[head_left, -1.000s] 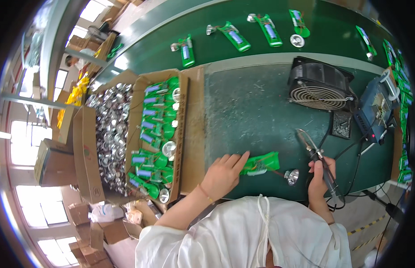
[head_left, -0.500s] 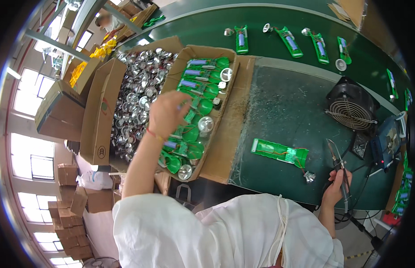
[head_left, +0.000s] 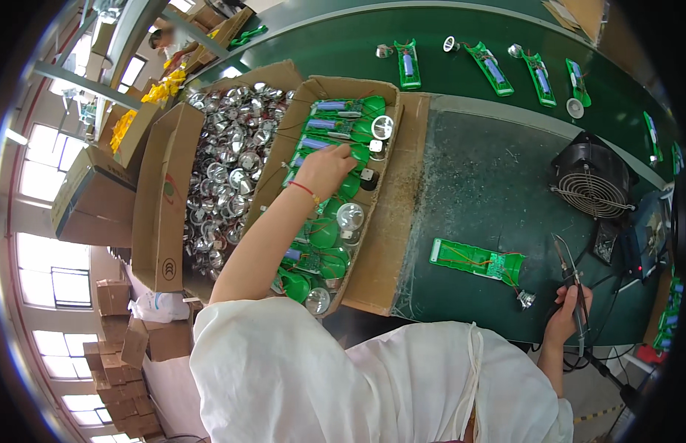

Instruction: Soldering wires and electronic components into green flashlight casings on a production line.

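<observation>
The left hand (head_left: 324,171) is palm down, fingers bent and partly drawn in, over the glossy green casings (head_left: 369,107) in an open cardboard carton (head_left: 391,148); the fingertips are partly hidden, so I cannot tell whether they have hold of one. A thin red cord (head_left: 306,190) circles that wrist. The right hand (head_left: 568,310) is closed around the dark handle of a soldering iron (head_left: 570,276), its slender metal tip pointing between 11 and 12 o'clock.

Between the hands, and touched by neither, a loose casing (head_left: 453,256) lies open side up on the surface (head_left: 476,177), at 4 o'clock from the left hand and 10 o'clock from the right. It is a long, shallow plastic trough with thin wires and a small circuit board (head_left: 496,266); a shiny cup-shaped reflector (head_left: 526,300) sits just beyond its 4 o'clock end.

At 9 o'clock from the left hand, a second carton (head_left: 157,199) is heaped with smooth, mirror-like reflectors (head_left: 236,177). At 12 o'clock from the right hand stands a black fan (head_left: 590,166) with a ringed wire grille; between 1 and 2 o'clock is a blue boxy unit (head_left: 638,251). Farther out, between 1 and 2 o'clock from the left hand, wired casings (head_left: 490,70) lie spaced along a smooth green strip (head_left: 446,44).
</observation>
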The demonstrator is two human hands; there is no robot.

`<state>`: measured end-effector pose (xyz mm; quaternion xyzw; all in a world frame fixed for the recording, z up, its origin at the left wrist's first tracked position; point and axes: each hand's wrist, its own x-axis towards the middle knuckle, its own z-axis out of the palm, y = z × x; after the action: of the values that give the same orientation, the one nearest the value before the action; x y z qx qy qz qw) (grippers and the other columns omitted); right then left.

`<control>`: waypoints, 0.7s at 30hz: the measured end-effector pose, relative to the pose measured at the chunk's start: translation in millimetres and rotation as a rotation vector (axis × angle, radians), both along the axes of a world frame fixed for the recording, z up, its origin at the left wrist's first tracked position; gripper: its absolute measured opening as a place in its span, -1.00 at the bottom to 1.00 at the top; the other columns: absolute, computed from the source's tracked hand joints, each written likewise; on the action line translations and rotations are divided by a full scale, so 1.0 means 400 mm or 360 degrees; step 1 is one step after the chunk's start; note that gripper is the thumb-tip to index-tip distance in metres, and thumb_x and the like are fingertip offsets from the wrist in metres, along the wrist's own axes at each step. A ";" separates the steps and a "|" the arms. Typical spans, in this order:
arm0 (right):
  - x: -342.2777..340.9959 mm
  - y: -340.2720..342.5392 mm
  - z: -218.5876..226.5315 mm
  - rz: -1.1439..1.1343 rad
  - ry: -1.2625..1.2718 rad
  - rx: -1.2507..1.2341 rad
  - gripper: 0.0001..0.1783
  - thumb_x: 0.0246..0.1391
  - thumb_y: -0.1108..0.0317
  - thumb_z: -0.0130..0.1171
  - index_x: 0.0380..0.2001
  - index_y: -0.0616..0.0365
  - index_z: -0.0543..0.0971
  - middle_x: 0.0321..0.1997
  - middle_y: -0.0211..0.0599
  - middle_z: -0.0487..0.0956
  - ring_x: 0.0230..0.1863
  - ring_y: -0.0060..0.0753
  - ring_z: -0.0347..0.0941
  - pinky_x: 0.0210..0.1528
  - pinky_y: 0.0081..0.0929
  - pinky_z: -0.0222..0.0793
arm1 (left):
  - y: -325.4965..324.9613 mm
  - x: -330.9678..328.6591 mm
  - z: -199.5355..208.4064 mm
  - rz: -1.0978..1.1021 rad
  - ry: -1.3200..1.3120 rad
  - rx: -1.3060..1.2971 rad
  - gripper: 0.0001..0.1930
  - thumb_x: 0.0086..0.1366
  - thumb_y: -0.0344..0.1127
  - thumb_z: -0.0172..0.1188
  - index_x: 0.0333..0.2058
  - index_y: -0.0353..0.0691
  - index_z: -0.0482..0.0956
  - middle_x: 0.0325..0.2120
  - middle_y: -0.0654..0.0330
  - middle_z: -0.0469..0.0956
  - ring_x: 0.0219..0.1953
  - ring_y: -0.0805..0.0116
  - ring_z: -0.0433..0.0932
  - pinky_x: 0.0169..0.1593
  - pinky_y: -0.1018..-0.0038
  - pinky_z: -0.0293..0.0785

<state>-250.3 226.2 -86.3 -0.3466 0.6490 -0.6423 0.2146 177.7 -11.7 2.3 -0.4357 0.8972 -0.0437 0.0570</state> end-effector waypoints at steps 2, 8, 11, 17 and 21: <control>-0.002 -0.001 -0.006 0.0000 -0.0009 0.0022 -0.78 0.09 0.28 0.01 -0.32 0.23 0.37 -0.55 -0.36 0.44 -0.56 -0.64 0.28 -0.48 -0.72 0.20 | -0.001 0.007 0.001 -0.0108 -0.0044 -0.0151 -0.93 0.01 -0.41 0.09 -0.46 -0.14 0.45 -0.47 0.26 0.37 -0.35 0.29 0.46 -0.35 0.38 0.44; -0.003 0.009 -0.002 -0.0013 -0.0050 0.0026 -0.81 0.09 0.32 -0.01 -0.32 0.23 0.37 -0.54 -0.36 0.44 -0.55 -0.65 0.28 -0.48 -0.72 0.19 | 0.020 0.017 0.001 -0.0103 0.0183 -0.0362 -0.90 0.00 -0.39 0.03 -0.46 -0.06 0.50 -0.45 0.35 0.49 -0.40 0.34 0.52 -0.42 0.44 0.45; -0.008 0.013 -0.001 0.0045 -0.0060 0.0042 -0.81 0.08 0.33 -0.02 -0.31 0.23 0.36 -0.53 -0.36 0.44 -0.53 -0.64 0.29 -0.48 -0.71 0.19 | 0.033 0.012 0.049 0.0058 0.0326 -0.0485 -0.89 0.02 -0.39 0.06 -0.42 -0.06 0.49 -0.37 0.39 0.54 -0.46 0.30 0.53 -0.50 0.41 0.43; -0.001 0.003 0.009 0.0029 -0.0078 0.0034 -0.79 0.08 0.30 -0.02 -0.33 0.24 0.35 -0.54 -0.34 0.44 -0.55 -0.64 0.26 -0.49 -0.71 0.19 | 0.032 -0.056 0.142 0.0216 0.0461 -0.0580 -0.89 0.04 -0.34 0.12 -0.39 -0.07 0.47 -0.40 0.34 0.53 -0.47 0.25 0.52 -0.49 0.39 0.43; -0.005 -0.004 0.008 0.0055 -0.0100 -0.0012 -0.81 0.10 0.30 -0.02 -0.31 0.21 0.35 -0.54 -0.37 0.42 -0.55 -0.65 0.26 -0.49 -0.71 0.16 | 0.049 -0.190 0.228 0.0073 0.0456 -0.0688 -0.81 -0.06 -0.44 0.16 -0.39 -0.12 0.47 -0.45 0.28 0.52 -0.46 0.25 0.52 -0.50 0.40 0.42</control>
<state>-252.4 224.4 -83.2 -0.3383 0.6333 -0.6516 0.2447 101.6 7.9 93.3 -0.4597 0.8558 -0.1710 -0.1643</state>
